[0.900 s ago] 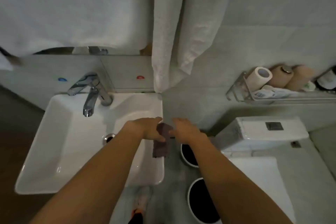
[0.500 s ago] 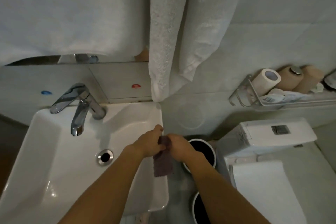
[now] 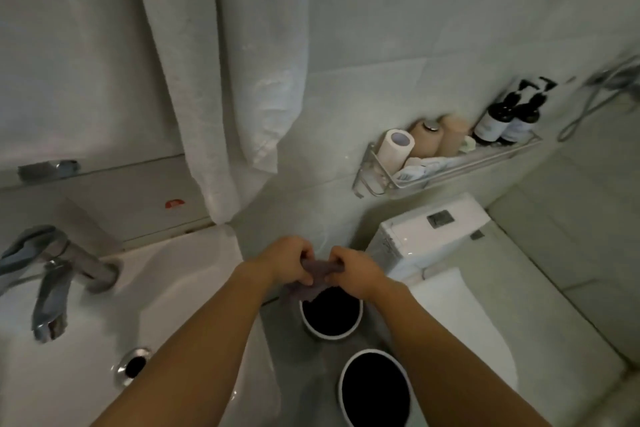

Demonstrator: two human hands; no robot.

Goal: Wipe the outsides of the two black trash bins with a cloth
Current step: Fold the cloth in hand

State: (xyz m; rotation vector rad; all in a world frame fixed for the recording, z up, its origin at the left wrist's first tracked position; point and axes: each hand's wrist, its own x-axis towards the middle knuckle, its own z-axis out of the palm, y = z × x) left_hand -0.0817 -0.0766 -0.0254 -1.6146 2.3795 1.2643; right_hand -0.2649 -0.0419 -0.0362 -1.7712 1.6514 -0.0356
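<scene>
Since the earlier frame the grey cloth (image 3: 313, 279), which had hung down in a long strip beside the washbasin (image 3: 180, 291), had been gathered up between the two hands and carried rightward, off the basin's right edge and over the gap beside it. The cloth was pinched at its left end by the left hand (image 3: 289, 262) and at its right end by the right hand (image 3: 353, 272), so that its long axis ran left to right, with a loose corner drooping under the left hand.

The farther trash bin (image 3: 330, 317) stood directly below the grip, its white rim just under the right wrist; the nearer trash bin (image 3: 375, 388) stood a little closer to the person and slightly to the right. Both were seen from above, so their outer walls were almost wholly hidden. The right hand was judged the nearer to both.

Room was tight: the bins were wedged between the washbasin on their left and the toilet (image 3: 450, 302) on their right, with the tiled wall beyond. A downward reach along the near side seemed the freest approach.
</scene>
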